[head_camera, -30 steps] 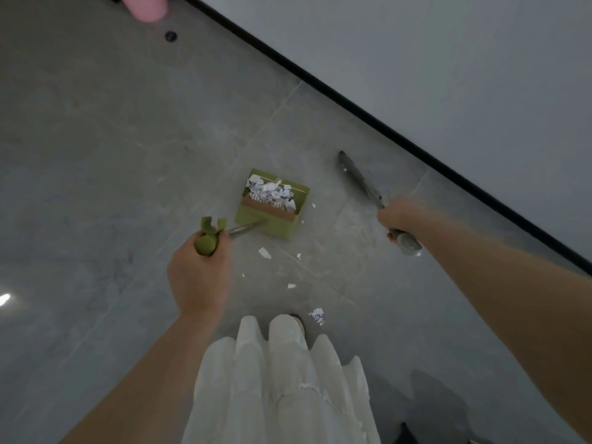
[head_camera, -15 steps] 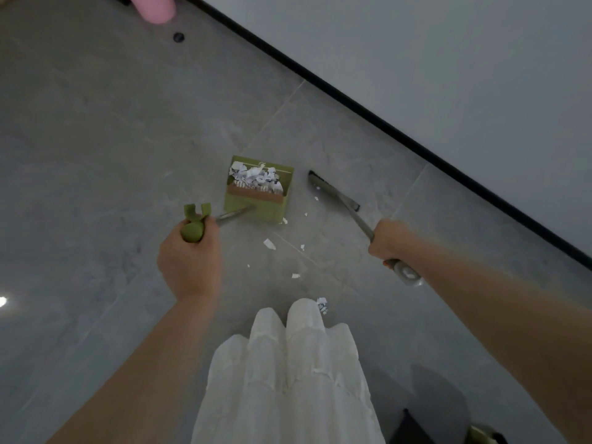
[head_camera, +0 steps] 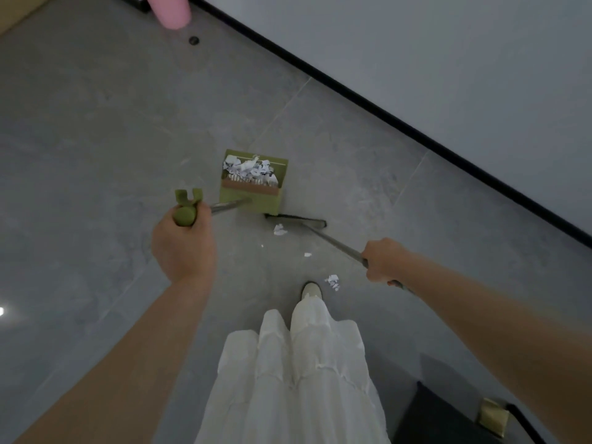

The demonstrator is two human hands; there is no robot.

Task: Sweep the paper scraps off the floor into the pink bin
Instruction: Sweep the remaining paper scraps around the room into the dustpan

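A green dustpan [head_camera: 253, 200] stands on the grey floor, holding a heap of white paper scraps [head_camera: 250, 169]. My left hand [head_camera: 182, 248] grips the green top of its long handle [head_camera: 185, 213]. My right hand [head_camera: 382, 262] grips the metal shaft of a broom whose dark head [head_camera: 296, 221] lies flat on the floor just right of the dustpan's near edge. A loose scrap [head_camera: 279, 230] sits beside the broom head. Smaller scraps [head_camera: 307, 254] lie nearer me, and a larger scrap [head_camera: 332, 281] lies by my shoe. The pink bin [head_camera: 169, 9] stands far off at the top edge.
A grey wall with a black skirting [head_camera: 384, 120] runs diagonally across the right. A small dark floor fitting [head_camera: 193, 40] sits near the bin. My white skirt [head_camera: 298, 379] and a shoe [head_camera: 310, 290] fill the bottom centre. A dark object with a gold piece [head_camera: 491, 418] sits bottom right.
The broom has swung in from the right and come down to the floor, its head now lying next to the dustpan. My right hand moved lower and closer to me. The dustpan stays put.
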